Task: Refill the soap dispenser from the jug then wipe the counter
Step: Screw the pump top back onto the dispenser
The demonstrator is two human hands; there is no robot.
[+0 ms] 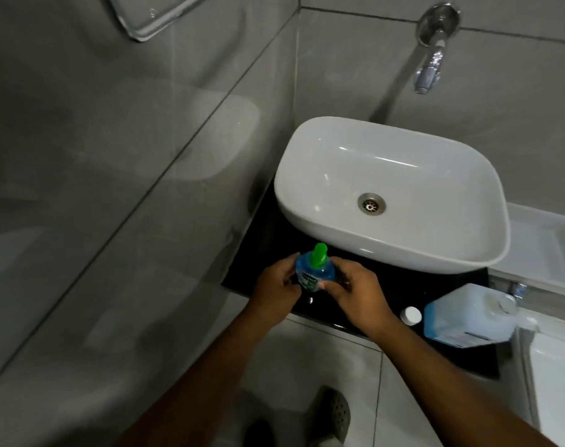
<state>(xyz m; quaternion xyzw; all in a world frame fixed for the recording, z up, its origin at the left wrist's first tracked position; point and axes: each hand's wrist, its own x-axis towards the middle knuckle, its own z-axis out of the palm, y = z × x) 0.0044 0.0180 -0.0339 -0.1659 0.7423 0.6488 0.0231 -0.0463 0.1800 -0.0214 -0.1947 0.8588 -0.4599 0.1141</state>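
Both bare arms reach forward, close together. The left hand (276,282) and the right hand (358,293) curl their fingers around the dispenser (315,272) from each side.

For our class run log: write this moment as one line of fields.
step: dispenser handling | left hand: grips soap dispenser | right hand: grips dispenser | pump: on | jug: on counter, uncapped
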